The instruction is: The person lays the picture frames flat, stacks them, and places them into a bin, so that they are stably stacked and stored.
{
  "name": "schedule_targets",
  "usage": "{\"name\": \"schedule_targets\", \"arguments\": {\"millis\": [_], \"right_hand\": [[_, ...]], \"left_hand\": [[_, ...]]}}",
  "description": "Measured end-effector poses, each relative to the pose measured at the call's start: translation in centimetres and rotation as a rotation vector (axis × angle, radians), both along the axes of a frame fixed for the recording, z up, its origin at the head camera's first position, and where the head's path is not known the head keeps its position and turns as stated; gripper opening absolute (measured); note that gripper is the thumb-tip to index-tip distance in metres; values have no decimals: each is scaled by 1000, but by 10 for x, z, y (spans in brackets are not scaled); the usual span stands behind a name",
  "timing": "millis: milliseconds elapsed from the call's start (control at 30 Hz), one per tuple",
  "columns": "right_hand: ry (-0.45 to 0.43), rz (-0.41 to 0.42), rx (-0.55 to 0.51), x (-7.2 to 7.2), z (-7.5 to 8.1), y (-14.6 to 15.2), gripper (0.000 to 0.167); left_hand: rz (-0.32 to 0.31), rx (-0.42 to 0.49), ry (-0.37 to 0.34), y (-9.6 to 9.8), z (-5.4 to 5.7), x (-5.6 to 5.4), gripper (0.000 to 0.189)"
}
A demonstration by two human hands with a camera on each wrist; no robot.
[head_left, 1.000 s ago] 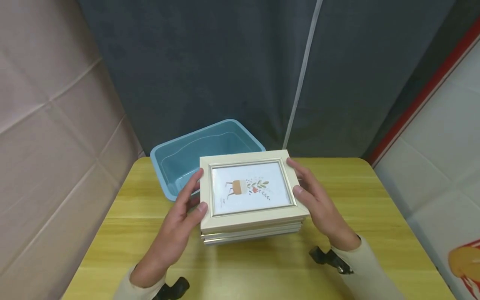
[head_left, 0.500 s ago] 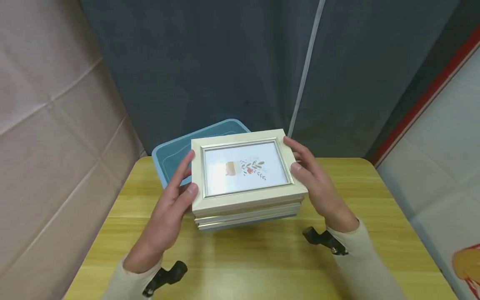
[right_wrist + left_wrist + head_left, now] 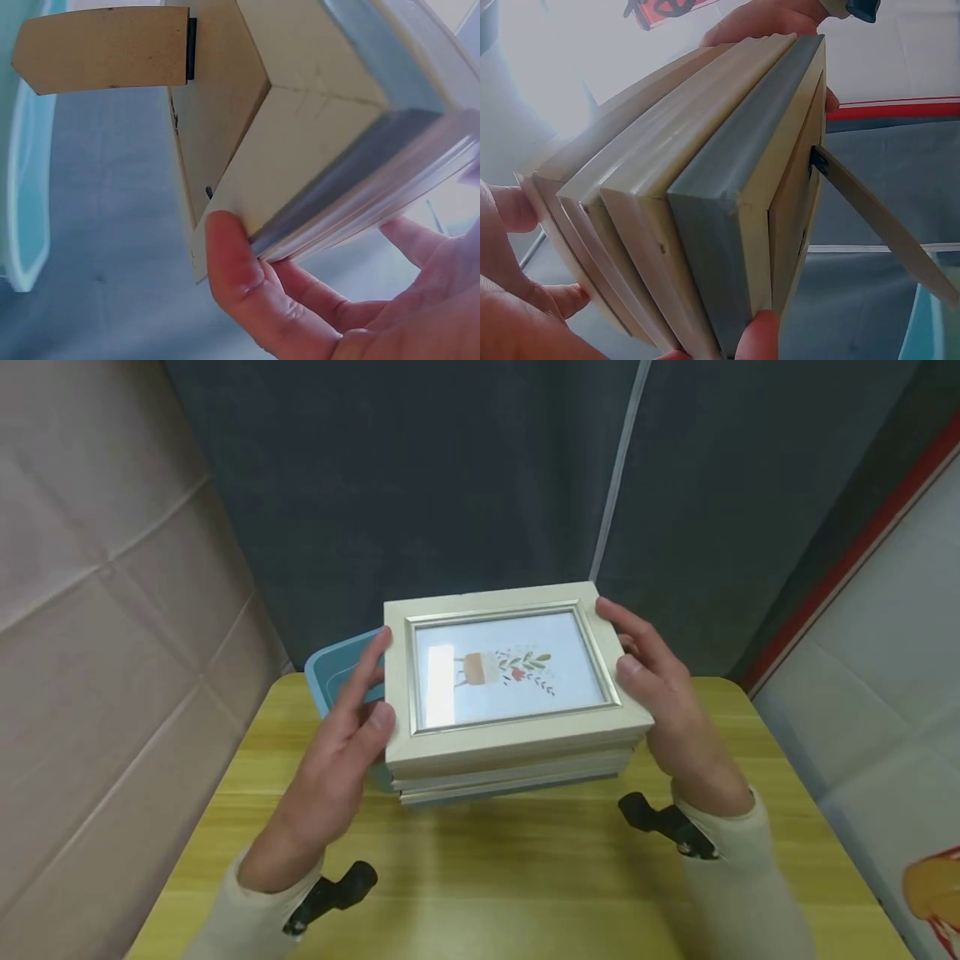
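Note:
Between both hands hangs a stack of picture frames (image 3: 517,731), lifted above the table. The top one is cream with a silver inner edge and a plant print (image 3: 510,668) behind glass. My left hand (image 3: 326,777) grips the stack's left side, thumb near the top edge. On the right side my right hand (image 3: 671,710) grips it likewise, with fingertips reaching the underside in the right wrist view. A blue-grey frame (image 3: 727,157) is lowest, and its brown stand leg (image 3: 105,49) sticks out from the back.
A light blue plastic bin (image 3: 337,664) stands on the yellow wooden table (image 3: 480,877) at the back left, mostly hidden behind the stack. A dark curtain (image 3: 420,468) hangs behind, with pale walls on both sides.
Both hands have raised the stack of picture frames up and away from me, and lately a little to the right. The stack now covers more of the bin.

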State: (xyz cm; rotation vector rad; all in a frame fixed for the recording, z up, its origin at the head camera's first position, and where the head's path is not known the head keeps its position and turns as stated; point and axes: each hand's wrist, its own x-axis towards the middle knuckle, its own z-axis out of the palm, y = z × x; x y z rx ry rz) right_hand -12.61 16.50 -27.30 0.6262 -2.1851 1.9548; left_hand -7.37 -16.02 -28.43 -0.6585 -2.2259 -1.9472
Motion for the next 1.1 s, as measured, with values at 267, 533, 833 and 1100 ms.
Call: {"name": "schedule_targets", "arguments": {"millis": [267, 533, 833, 1100], "right_hand": [[5, 22, 42, -22, 18, -9, 52], [-26, 93, 35, -78, 13, -30, 53], [-90, 191, 26, -136, -6, -60, 54], [-207, 287, 48, -175, -28, -84, 52]], "left_hand": [[59, -6, -77, -6, 23, -13, 59], [109, 91, -153, -18, 22, -47, 60], [180, 137, -187, -36, -1, -78, 63], [236, 144, -266, -56, -18, -96, 67]]}}
